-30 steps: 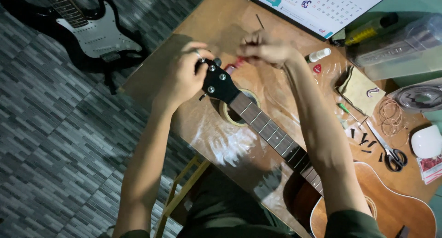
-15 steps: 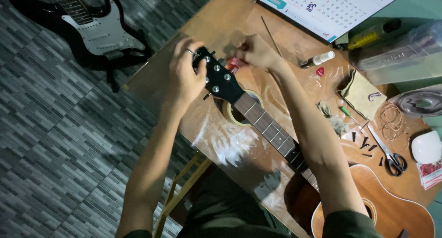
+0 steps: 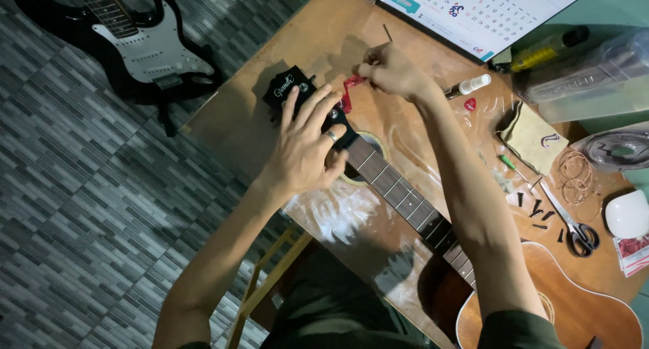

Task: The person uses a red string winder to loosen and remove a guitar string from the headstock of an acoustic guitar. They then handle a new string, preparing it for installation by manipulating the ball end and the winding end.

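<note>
- The ukulele (image 3: 405, 200) lies across the brown surface (image 3: 324, 38), its black headstock (image 3: 297, 92) pointing away from the person and its neck propped on a roll of tape (image 3: 351, 177).
- The left hand (image 3: 307, 146) lies flat and spread over the headstock, fingers extended; it presses down on it and grips nothing.
- The right hand (image 3: 392, 72) is pinched shut on a small red tool (image 3: 348, 92), seemingly a string winder, held just beside the tuning pegs.
- No strings can be made out along the fretboard, so the restringing looks to be early on; whether a string is already at a peg is too small to tell.
- Coiled strings (image 3: 574, 173), scissors (image 3: 574, 224), small dark pins (image 3: 537, 210) and a red pick (image 3: 470, 104) lie near the body, suggesting old strings are off and new ones remain to be fitted.
- An electric guitar (image 3: 135, 45) rests on the floor.
</note>
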